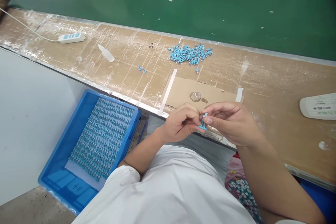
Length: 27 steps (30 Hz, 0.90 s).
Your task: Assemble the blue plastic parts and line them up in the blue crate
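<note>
Both my hands meet just in front of the bench edge, pinching one small blue plastic part (pixel 203 121) between them. My left hand (pixel 181 123) is curled closed, its fingertips on the part from the left. My right hand (pixel 232 122) is closed too, with thumb and forefinger gripping the same part from the right. A pile of the same blue parts (pixel 190 54) lies farther back on the bench. A blue tray (pixel 65 154) at my lower left holds several neat rows of such parts (pixel 102 136).
The tape-covered brown bench (pixel 275 77) runs across the view, with green floor behind. On it lie a white power strip (pixel 71 37), a small clear bottle (pixel 106 53), two loose blue parts (pixel 142 68), a small clear round cap (pixel 195 96) and a white device (pixel 319 106) at right.
</note>
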Each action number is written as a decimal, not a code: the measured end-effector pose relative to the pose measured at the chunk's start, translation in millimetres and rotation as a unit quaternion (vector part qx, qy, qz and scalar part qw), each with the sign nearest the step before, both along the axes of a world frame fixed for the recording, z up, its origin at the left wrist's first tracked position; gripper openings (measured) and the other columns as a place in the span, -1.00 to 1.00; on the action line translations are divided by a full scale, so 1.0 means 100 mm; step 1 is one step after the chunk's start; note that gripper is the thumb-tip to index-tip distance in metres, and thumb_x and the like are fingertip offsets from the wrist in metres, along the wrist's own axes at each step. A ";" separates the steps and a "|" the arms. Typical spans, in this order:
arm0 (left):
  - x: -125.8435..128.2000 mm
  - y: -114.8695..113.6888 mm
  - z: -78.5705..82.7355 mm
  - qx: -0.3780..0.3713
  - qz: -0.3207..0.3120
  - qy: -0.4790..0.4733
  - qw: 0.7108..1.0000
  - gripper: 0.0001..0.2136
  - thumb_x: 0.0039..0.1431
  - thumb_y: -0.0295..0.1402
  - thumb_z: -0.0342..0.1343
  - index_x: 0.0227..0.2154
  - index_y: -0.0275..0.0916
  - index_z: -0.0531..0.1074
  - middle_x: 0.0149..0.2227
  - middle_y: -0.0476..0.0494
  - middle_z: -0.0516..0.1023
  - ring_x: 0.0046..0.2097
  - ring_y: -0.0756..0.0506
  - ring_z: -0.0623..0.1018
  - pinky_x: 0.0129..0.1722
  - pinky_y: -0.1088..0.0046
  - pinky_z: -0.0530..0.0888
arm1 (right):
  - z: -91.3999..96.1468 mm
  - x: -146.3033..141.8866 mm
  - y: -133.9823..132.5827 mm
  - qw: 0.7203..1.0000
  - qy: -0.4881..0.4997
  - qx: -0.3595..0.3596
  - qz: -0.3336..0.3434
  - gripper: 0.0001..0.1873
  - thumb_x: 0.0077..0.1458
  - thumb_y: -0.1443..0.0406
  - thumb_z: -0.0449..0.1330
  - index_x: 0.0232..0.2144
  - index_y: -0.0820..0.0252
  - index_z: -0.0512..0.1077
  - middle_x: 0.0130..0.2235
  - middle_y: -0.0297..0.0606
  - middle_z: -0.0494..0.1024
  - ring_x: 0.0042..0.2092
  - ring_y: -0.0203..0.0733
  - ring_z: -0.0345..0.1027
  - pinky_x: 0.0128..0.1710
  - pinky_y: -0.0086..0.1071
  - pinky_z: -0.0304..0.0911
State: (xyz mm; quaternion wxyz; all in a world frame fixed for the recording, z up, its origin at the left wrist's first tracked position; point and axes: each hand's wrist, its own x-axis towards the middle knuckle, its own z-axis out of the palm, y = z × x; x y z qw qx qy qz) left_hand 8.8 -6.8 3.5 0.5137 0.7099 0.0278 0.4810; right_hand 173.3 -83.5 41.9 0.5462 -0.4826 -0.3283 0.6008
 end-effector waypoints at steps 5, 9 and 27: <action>0.02 0.00 -0.04 -0.018 0.011 -0.021 1.000 -0.83 0.18 -0.47 0.27 -0.23 -0.21 0.40 -0.29 -0.08 0.43 -0.24 -0.01 0.48 -0.24 0.48 0.44 | 0.04 0.01 0.02 1.000 0.014 0.008 -0.001 -0.79 -0.11 0.21 0.56 -0.40 0.09 0.66 -0.46 -0.26 0.60 -0.49 -0.27 0.48 -0.48 -0.50 0.46; 0.01 -0.01 -0.03 0.003 0.016 -0.015 1.000 -0.87 0.23 -0.43 0.24 -0.22 -0.20 0.41 -0.29 -0.08 0.43 -0.25 0.00 0.48 -0.29 0.50 0.43 | 0.03 0.00 0.03 1.000 0.003 0.003 -0.020 -0.78 -0.15 0.22 0.58 -0.42 0.06 0.66 -0.46 -0.26 0.61 -0.47 -0.26 0.50 -0.46 -0.51 0.48; -0.13 0.04 -0.01 -0.001 0.022 0.042 0.999 -0.93 0.32 -0.32 0.14 -0.28 -0.19 0.41 -0.31 -0.13 0.44 -0.24 -0.05 0.49 -0.28 0.44 0.42 | 0.00 -0.10 0.08 0.998 -0.024 -0.046 -0.033 -0.61 -0.40 0.22 0.66 -0.44 0.11 0.66 -0.42 -0.24 0.62 -0.40 -0.12 0.55 -0.37 -0.38 0.56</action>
